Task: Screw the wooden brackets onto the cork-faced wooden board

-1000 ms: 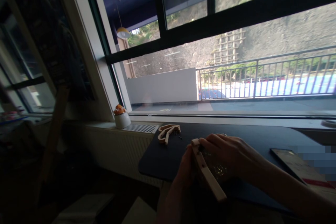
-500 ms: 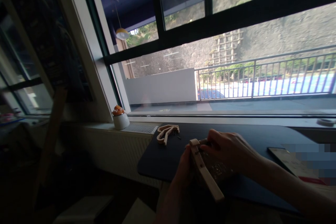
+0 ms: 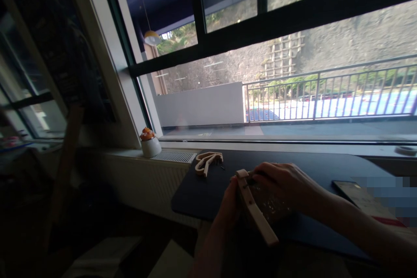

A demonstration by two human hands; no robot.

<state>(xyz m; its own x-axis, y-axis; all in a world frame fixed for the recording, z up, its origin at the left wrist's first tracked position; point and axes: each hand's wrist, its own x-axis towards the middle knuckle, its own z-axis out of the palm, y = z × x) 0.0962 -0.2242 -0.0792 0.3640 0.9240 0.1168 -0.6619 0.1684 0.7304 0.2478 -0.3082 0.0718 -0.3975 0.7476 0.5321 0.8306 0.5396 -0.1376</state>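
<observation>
A long pale wooden piece (image 3: 256, 213) is held tilted above the near edge of a dark mat (image 3: 202, 191). My left hand (image 3: 230, 206) is closed around it from the left side. My right hand (image 3: 286, 186) curls over its upper end from the right, fingertips pinched at a small dark part there that I cannot make out. A clear bag with small glinting bits (image 3: 272, 204) lies under my right hand. A second, curved wooden piece (image 3: 207, 161) rests on the mat's far left corner, with a few tiny dark parts beside it.
A small white pot with an orange top (image 3: 149, 143) stands on the windowsill by a vent grille (image 3: 172, 156). A dark tablet or sheet (image 3: 358, 193) lies at the right. A large window with a railing outside fills the back. The room at left is dark.
My right hand's fingers have shifted slightly along the upper end of the wooden piece. The view has drifted a little; the piece stays held in both hands.
</observation>
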